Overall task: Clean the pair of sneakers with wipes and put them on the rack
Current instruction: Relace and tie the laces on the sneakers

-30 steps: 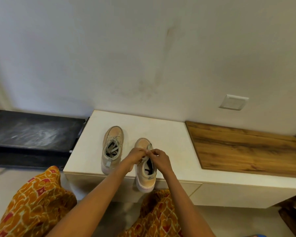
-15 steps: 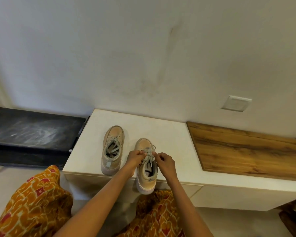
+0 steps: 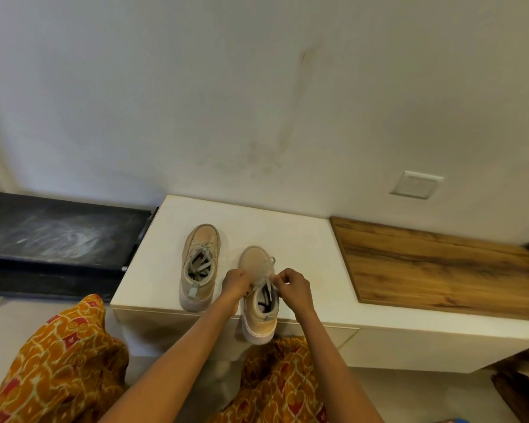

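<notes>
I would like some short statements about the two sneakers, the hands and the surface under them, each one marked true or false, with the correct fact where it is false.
1. Both hands work at the laces of the right sneaker. True: the left hand and the right hand pinch its laces.
2. The left sneaker lies on its side. False: it stands upright on its sole.
3. The sneakers stand on the wooden board. False: they stand on the white bench top, beside the board.
4. The heel of the right sneaker sticks out over the bench's front edge. True.
5. A wipe lies between the sneakers. False: no wipe is in view.
</notes>
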Available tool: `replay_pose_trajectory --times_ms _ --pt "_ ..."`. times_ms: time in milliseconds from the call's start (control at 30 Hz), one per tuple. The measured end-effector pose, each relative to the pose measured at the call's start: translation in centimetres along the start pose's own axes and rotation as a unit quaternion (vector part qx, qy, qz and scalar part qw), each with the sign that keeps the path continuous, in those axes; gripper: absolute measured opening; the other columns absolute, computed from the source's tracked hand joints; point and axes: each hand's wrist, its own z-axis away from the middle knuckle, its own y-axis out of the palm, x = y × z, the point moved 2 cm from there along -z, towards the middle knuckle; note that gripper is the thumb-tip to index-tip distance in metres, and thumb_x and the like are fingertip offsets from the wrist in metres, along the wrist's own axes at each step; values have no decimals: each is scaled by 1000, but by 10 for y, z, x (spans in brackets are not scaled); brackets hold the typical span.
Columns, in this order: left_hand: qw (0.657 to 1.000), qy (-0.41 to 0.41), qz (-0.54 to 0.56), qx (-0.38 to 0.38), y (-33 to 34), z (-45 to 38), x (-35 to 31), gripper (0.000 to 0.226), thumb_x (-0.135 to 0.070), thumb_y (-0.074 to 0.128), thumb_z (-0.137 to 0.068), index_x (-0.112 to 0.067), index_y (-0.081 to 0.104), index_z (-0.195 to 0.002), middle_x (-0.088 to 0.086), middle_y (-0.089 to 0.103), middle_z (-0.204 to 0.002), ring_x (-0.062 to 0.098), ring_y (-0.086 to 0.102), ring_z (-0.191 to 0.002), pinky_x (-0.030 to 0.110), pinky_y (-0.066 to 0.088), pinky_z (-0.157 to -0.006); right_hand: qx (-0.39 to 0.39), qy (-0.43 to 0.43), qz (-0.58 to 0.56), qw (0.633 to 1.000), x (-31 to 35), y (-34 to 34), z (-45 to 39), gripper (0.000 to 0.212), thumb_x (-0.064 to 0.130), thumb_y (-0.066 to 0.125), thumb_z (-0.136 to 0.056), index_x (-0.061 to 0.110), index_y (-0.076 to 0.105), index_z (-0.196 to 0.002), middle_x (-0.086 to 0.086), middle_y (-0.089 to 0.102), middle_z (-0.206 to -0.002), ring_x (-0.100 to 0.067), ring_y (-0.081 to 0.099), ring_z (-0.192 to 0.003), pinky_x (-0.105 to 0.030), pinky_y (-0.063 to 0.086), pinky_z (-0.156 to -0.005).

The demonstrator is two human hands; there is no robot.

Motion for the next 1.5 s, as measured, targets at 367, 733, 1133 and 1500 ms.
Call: replay_pose_trajectory --times_ms 367,733,1133,1500 --pt "999 -35 -14 32 -7 17 -10 49 -51 23 -99 -14 51 -113 14 59 -109 35 61 -94 40 56 -70 21 136 -52 989 -10 12 12 48 59 23 -93 22 54 -95 -7 64 -104 -30 63 -92 -48 50 -88" --pt "976 1 218 19 21 -40 -37 53 -48 25 -99 -12 54 -123 9 61 -119 20 56 -108 30 42 -86 40 108 -204 972 19 9 -70 23 30 40 -96 17 58 -102 -9 63 -109 -25 60 -99 -49 51 -91" --pt "979 144 -144 -28 -12 -65 -70 22 -19 47 -94 -13 63 -108 4 59 -117 20 56 -104 25 42 -85 -146 -100 -72 982 35 22 -70 21 18 40 -99 14 60 -96 3 58 -91 -19 57 -90 -27 45 -75" --pt "953 92 -286 -43 -131 -25 -25 34 -21 53 -89 -19 56 -123 11 55 -125 24 56 -111 35 46 -96 141 -167 3 976 90 108 3 44 30 52 -91 21 41 -133 -2 48 -133 -16 49 -116 -21 39 -93"
